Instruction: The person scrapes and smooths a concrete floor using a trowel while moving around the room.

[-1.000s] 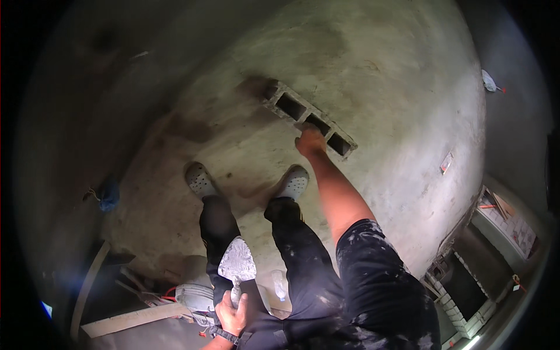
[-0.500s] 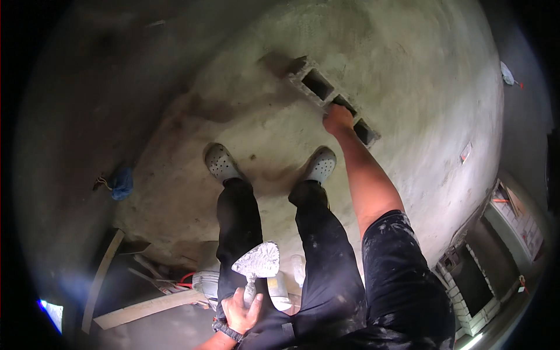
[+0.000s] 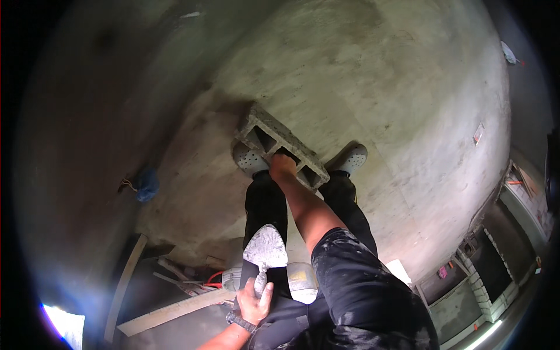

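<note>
A grey hollow concrete block [image 3: 279, 133] with three openings hangs tilted in front of my shoes. My right hand [image 3: 283, 165] is closed round the wall by its middle opening; the fingertips are hidden inside. Low by my thigh, my left hand [image 3: 255, 302] grips the handle of a mortar-smeared pointed trowel [image 3: 266, 247], blade pointing away from me. A dark watch sits on that wrist. My grey clogs [image 3: 249, 160] stand on the concrete floor, one partly behind the block.
A blue bag [image 3: 147, 185] lies on the left. Wooden boards [image 3: 175, 309] and scraps lie at the lower left, beside a bucket [image 3: 231, 279]. Another pale container [image 3: 302, 283] stands behind my legs. A partly built block wall [image 3: 496, 274] is at the lower right.
My right hand has brought the block nearer to me and leftward, off its earlier spot on the floor. The left hand still holds the trowel. My view has shifted slightly.
</note>
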Demonstrator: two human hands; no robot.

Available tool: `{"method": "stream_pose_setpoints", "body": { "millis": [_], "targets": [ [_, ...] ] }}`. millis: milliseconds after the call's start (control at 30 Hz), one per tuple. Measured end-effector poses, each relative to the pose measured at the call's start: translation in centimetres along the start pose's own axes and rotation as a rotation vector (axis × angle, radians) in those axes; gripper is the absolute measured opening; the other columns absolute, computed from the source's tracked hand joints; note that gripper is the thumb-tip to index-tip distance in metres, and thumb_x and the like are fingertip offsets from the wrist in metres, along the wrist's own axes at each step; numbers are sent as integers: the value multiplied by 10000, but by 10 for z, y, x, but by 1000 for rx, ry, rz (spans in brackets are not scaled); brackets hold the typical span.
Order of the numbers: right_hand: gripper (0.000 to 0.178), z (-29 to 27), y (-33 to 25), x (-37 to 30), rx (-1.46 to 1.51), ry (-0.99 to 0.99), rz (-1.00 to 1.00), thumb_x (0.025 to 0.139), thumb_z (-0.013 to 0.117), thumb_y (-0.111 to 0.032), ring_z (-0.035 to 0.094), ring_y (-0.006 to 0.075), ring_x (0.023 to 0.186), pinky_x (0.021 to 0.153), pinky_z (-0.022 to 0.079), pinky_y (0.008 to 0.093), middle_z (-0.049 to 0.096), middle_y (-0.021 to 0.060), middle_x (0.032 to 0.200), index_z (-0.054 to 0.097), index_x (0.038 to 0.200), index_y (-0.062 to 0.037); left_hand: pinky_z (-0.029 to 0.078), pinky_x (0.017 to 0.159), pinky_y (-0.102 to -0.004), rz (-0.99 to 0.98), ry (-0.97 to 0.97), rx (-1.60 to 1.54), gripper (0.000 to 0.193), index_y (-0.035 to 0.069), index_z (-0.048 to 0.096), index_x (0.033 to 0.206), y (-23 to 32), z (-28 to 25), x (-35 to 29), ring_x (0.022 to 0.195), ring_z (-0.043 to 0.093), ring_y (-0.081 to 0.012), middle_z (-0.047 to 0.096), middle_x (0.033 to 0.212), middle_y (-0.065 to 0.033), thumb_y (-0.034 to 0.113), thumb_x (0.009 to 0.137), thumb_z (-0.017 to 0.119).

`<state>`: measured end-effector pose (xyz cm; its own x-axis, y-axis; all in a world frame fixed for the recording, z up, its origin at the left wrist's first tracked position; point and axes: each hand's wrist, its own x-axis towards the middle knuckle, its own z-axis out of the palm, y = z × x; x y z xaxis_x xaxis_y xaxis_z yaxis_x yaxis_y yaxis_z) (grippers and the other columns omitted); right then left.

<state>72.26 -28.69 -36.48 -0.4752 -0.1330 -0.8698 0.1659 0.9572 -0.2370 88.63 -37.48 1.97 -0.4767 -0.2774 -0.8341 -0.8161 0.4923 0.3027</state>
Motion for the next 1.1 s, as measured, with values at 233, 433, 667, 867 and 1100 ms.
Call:
{"method": "stream_pose_setpoints", "body": {
  "millis": [233, 433, 667, 867, 1100],
  "targets": [
    [406, -31, 13, -55, 21, -31, -213, 828, 728, -337, 671, 414, 1042, 906, 557, 467, 704, 241, 1063, 705, 1106, -41, 474, 596, -494, 11, 23, -50, 387, 3, 582, 875, -6, -6, 1, 687, 623, -480, 599, 685, -257, 374, 914, 685],
    [377, -157, 50, -286, 185, -67, -253, 895, 662, -374, 654, 388, 997, 858, 513, 495, 682, 220, 1047, 652, 1058, -35, 472, 667, -529, 81, 54, -21, 489, -15, 570, 917, 7, -22, 21, 782, 616, -514, 615, 758, -296, 471, 937, 620],
    [478, -211, 71, -530, -86, 84, -371, 858, 671, -540, 576, 332, 1080, 958, 430, 467, 653, 146, 1067, 695, 1029, -94, 491, 802, -525, 99, -26, 91, 521, 5, 629, 1017, 41, -52, 45, 927, 646, -480, 683, 910, -283, 517, 938, 582],
    [315, -244, 47, -540, -45, 37, -39, 974, 571, -358, 679, 316, 946, 843, 468, 480, 714, 180, 940, 701, 840, -104, 506, 848, -517, 144, -288, 307, 618, -6, 635, 1068, 77, -67, 70, 1000, 648, -465, 684, 994, -296, 589, 908, 582],
    [573, -309, 58, -553, 328, -154, 29, 1012, 396, -530, 683, 431, 938, 861, 504, 533, 716, 235, 928, 712, 936, -59, 502, 866, -518, 409, -255, 473, 640, -14, 637, 1128, 208, -85, 102, 1025, 638, -472, 677, 1007, -308, 585, 904, 608]
  ]
}}
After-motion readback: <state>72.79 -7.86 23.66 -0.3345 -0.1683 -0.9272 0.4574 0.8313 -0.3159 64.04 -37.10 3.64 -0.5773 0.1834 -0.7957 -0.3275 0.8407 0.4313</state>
